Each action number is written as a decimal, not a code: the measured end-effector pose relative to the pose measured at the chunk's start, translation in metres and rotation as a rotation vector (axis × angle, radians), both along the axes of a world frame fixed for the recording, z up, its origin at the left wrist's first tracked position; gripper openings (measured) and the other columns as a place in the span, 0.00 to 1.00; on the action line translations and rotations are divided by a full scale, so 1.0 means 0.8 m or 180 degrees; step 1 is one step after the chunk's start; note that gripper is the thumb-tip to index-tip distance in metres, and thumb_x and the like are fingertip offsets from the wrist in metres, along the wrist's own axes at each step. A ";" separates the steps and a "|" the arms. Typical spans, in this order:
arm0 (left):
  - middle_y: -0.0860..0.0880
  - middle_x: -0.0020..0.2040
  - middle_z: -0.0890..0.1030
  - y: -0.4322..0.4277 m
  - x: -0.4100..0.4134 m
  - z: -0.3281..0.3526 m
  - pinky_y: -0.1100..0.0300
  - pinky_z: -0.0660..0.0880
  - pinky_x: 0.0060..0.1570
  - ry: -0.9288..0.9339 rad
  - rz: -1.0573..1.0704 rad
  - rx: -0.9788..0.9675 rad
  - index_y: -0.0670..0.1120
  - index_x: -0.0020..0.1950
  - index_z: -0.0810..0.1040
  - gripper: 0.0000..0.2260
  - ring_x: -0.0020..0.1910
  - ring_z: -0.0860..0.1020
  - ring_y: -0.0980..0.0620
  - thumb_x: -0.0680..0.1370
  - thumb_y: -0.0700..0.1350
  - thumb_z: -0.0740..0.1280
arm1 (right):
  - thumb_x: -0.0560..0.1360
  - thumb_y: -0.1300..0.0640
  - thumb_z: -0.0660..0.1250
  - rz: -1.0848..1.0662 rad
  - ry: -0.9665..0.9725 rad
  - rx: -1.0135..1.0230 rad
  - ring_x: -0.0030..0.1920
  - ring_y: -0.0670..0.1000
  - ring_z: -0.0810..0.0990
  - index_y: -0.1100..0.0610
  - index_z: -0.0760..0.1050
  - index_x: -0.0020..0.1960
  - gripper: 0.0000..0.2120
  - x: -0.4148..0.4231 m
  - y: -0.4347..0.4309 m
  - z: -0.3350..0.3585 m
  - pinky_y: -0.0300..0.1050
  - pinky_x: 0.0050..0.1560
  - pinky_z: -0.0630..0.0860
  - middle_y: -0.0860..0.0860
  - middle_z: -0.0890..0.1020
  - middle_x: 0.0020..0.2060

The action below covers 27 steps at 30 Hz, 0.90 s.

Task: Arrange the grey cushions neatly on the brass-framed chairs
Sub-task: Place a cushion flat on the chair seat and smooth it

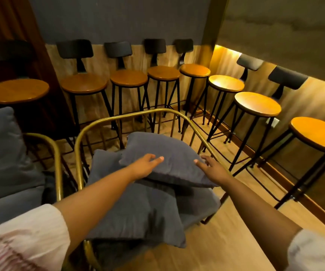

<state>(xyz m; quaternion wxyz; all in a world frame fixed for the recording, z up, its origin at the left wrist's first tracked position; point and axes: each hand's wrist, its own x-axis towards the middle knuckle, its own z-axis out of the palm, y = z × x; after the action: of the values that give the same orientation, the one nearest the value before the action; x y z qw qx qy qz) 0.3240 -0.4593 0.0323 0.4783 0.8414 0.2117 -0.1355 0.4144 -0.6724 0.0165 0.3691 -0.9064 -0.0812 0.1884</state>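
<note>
Grey cushion [163, 159] lies under both hands' spread, flat fingers [158, 159], ungripped.

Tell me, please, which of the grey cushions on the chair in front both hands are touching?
The top cushion, tilted across the pile: the left hand and right hand rest on it, while the cushions beneath lie untouched.
</note>
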 end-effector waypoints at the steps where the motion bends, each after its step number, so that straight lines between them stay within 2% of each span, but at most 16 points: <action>1: 0.45 0.77 0.62 0.000 0.014 -0.006 0.53 0.61 0.70 0.0020 0.0014 -0.0010 0.43 0.76 0.59 0.30 0.75 0.62 0.45 0.80 0.59 0.56 | 0.77 0.40 0.61 -0.0011 0.0023 0.0024 0.72 0.57 0.67 0.54 0.61 0.75 0.32 0.016 -0.003 -0.004 0.49 0.66 0.66 0.54 0.67 0.74; 8: 0.45 0.79 0.56 0.044 0.144 -0.046 0.52 0.61 0.71 -0.0053 0.0456 0.0100 0.44 0.78 0.51 0.33 0.76 0.59 0.43 0.79 0.57 0.59 | 0.78 0.43 0.59 -0.0235 0.0337 0.0047 0.71 0.57 0.68 0.57 0.63 0.74 0.30 0.146 0.018 -0.054 0.49 0.67 0.66 0.56 0.68 0.73; 12: 0.42 0.79 0.55 0.082 0.232 -0.076 0.49 0.60 0.71 0.0057 0.0701 0.0104 0.43 0.78 0.50 0.32 0.76 0.59 0.40 0.80 0.55 0.58 | 0.78 0.44 0.59 -0.0539 0.0619 0.0029 0.69 0.58 0.71 0.58 0.64 0.74 0.29 0.229 0.045 -0.095 0.46 0.62 0.67 0.58 0.71 0.71; 15: 0.40 0.78 0.56 0.111 0.281 -0.105 0.48 0.62 0.69 0.0117 0.0920 0.0078 0.41 0.78 0.50 0.33 0.74 0.62 0.37 0.79 0.53 0.61 | 0.78 0.42 0.58 -0.0738 0.0869 -0.0046 0.67 0.61 0.72 0.58 0.65 0.73 0.29 0.280 0.062 -0.138 0.52 0.66 0.70 0.59 0.72 0.69; 16: 0.39 0.78 0.58 0.126 0.296 -0.122 0.47 0.64 0.70 0.0107 0.0980 0.0081 0.41 0.78 0.51 0.36 0.73 0.63 0.37 0.77 0.55 0.63 | 0.77 0.41 0.58 -0.0745 0.0938 -0.0069 0.67 0.61 0.72 0.59 0.67 0.71 0.30 0.295 0.066 -0.155 0.54 0.66 0.70 0.59 0.73 0.69; 18: 0.39 0.76 0.61 0.161 0.324 -0.168 0.45 0.65 0.70 0.0072 0.1121 0.0068 0.41 0.77 0.56 0.44 0.73 0.65 0.38 0.70 0.63 0.68 | 0.77 0.40 0.58 -0.0745 0.1067 -0.0007 0.65 0.62 0.73 0.62 0.70 0.68 0.30 0.319 0.076 -0.180 0.50 0.60 0.71 0.59 0.74 0.67; 20: 0.40 0.77 0.61 0.198 0.342 -0.233 0.42 0.64 0.71 0.0263 0.1217 0.0068 0.43 0.78 0.54 0.47 0.73 0.64 0.38 0.68 0.66 0.68 | 0.77 0.40 0.59 -0.0803 0.1292 0.0149 0.64 0.61 0.74 0.61 0.71 0.68 0.29 0.336 0.084 -0.198 0.48 0.55 0.70 0.59 0.75 0.65; 21: 0.41 0.77 0.59 0.207 0.344 -0.254 0.41 0.63 0.71 0.0349 0.1305 0.0111 0.45 0.79 0.50 0.47 0.74 0.62 0.37 0.69 0.65 0.68 | 0.76 0.39 0.59 -0.0822 0.1423 0.0211 0.63 0.61 0.75 0.60 0.70 0.68 0.30 0.344 0.087 -0.209 0.48 0.55 0.70 0.58 0.75 0.65; 23: 0.42 0.78 0.58 0.197 0.337 -0.252 0.37 0.60 0.71 0.0483 0.1435 0.0420 0.53 0.78 0.47 0.51 0.74 0.61 0.36 0.64 0.73 0.64 | 0.70 0.32 0.62 -0.0851 0.1665 0.0262 0.63 0.61 0.75 0.59 0.68 0.71 0.39 0.361 0.091 -0.235 0.52 0.61 0.73 0.58 0.74 0.67; 25: 0.42 0.78 0.56 0.183 0.327 -0.244 0.35 0.55 0.71 0.0746 0.1432 0.0750 0.53 0.78 0.48 0.49 0.75 0.59 0.36 0.64 0.76 0.60 | 0.58 0.25 0.64 -0.0837 0.1818 0.0340 0.64 0.61 0.75 0.57 0.67 0.72 0.52 0.380 0.085 -0.279 0.57 0.65 0.72 0.58 0.74 0.68; 27: 0.42 0.78 0.55 0.180 0.324 -0.248 0.35 0.52 0.72 0.0912 0.1496 0.0938 0.51 0.78 0.51 0.45 0.75 0.57 0.36 0.68 0.73 0.59 | 0.51 0.22 0.67 -0.0869 0.1998 0.0474 0.64 0.61 0.75 0.55 0.67 0.72 0.58 0.391 0.079 -0.315 0.59 0.65 0.72 0.57 0.74 0.68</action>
<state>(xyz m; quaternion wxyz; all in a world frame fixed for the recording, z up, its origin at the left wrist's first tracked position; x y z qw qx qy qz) 0.5833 -0.3154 -0.1660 0.3347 0.8020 0.4831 -0.1063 0.7274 -0.6089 -0.2359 0.4630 -0.7774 0.1447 0.4003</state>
